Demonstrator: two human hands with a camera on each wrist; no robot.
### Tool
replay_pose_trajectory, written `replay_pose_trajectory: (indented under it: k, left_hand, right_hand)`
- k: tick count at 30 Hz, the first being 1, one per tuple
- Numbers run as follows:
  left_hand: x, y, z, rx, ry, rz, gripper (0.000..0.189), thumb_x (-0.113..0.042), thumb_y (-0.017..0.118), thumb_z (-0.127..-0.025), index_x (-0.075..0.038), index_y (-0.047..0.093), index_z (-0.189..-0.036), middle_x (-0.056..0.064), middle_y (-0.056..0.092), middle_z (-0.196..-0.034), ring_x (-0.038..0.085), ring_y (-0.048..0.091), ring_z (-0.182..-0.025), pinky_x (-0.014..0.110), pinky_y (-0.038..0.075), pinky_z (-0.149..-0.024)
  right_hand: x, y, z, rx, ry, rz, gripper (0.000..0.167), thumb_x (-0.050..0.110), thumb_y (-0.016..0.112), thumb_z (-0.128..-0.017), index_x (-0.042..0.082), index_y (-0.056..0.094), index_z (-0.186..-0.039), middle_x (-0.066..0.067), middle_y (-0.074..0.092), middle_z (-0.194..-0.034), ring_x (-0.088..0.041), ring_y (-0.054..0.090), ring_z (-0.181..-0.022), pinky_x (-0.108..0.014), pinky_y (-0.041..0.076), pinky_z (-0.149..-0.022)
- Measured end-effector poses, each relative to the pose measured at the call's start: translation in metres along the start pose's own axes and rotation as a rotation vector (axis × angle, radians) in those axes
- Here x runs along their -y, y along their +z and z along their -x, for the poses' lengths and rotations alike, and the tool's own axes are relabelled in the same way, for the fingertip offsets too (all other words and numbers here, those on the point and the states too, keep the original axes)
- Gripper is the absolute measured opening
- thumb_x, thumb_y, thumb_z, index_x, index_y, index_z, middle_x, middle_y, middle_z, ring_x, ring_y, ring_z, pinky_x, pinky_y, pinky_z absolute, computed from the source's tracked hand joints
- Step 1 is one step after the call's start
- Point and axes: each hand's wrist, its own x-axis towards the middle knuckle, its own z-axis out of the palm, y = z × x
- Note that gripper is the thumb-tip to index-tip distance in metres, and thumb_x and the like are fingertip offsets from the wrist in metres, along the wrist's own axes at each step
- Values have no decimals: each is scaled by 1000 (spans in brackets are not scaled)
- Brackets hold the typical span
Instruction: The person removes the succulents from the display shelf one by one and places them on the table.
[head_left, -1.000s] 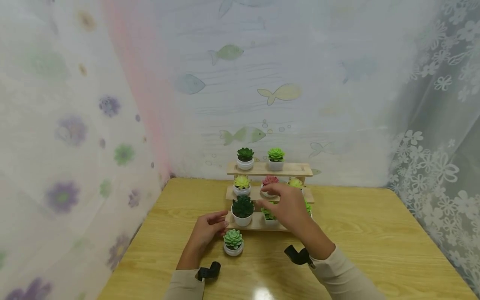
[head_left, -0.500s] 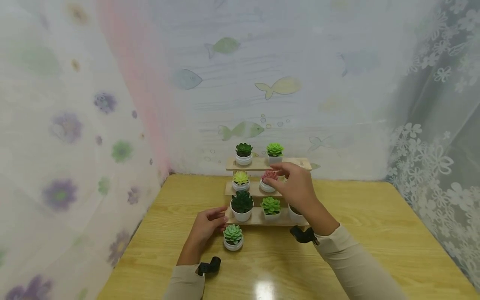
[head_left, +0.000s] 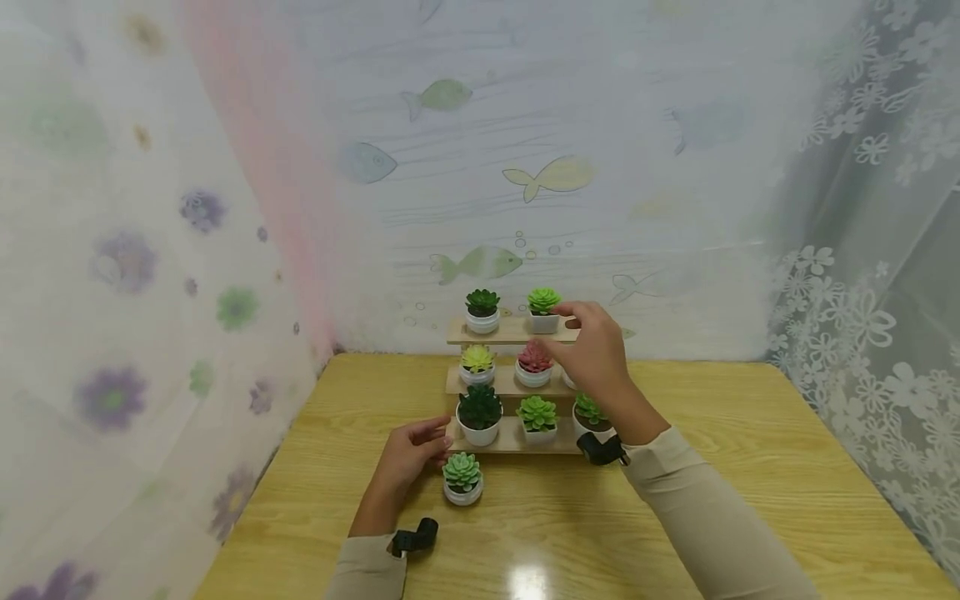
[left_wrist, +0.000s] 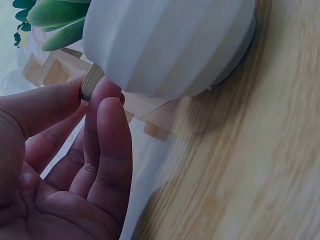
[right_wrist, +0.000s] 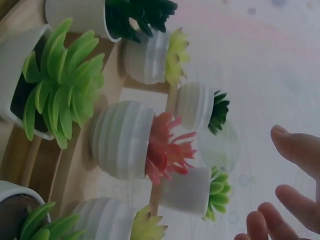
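Observation:
A three-tier wooden plant stand (head_left: 510,433) holds several small potted succulents. My left hand (head_left: 408,454) is at the left end of its lowest tier; in the left wrist view, thumb and finger pinch the wooden edge (left_wrist: 91,82) beside a ribbed white pot (left_wrist: 170,45). My right hand (head_left: 596,358) hovers before the upper tiers with thumb and fingers apart, holding nothing. Its fingertips are right by the bright green succulent (head_left: 543,302) on top, above the red succulent (head_left: 534,358). It partly covers the yellow succulent (right_wrist: 149,225) at the middle tier's right.
A pale green succulent (head_left: 462,475) in a white pot stands on the wood-grain table (head_left: 525,517), in front of the stand near my left hand. Behind rises a curtain (head_left: 637,208) with fish drawings. Dark green plants (head_left: 480,408) fill the stand's left side.
My right hand has moved up and back from the lower tiers to the top tier, uncovering the lower-row pots. My left hand stays at the stand's end. The head view has shifted slightly.

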Motion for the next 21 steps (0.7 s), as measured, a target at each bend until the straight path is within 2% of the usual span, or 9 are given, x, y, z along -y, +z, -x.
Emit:
replay_pose_trajectory:
  k: [9,14,21]
  left_hand:
    - [1,0,1,8,1,-3,44,-8,78,-92,-7,70,-135,17,72,-121,20,75,-82,32,64,-73]
    - [2,-1,1,23,10,-6,45,-9,78,-92,-4,68,-136,20,71,-123,19,75,-81,32,64,-72]
    - [2,-1,0,8,-4,1,43,-7,77,-93,-6,69,-135,18,72,-121,19,75,-81,32,64,-72]
  right_hand:
    - [-11,6,-17,44,145,-53,79,33,88,-85,9,50,-149,-19,52,-138,-38,59,-119,-54,56,-91]
    - [-18,9,-25,90,211,-91,84,36,87,-85,11,44,-153,-19,48,-145,-38,57,-125,-56,55,-94]
    - [-25,13,-35,161,287,-104,89,38,85,-87,12,38,-158,-18,47,-153,-38,53,-134,-57,54,-101]
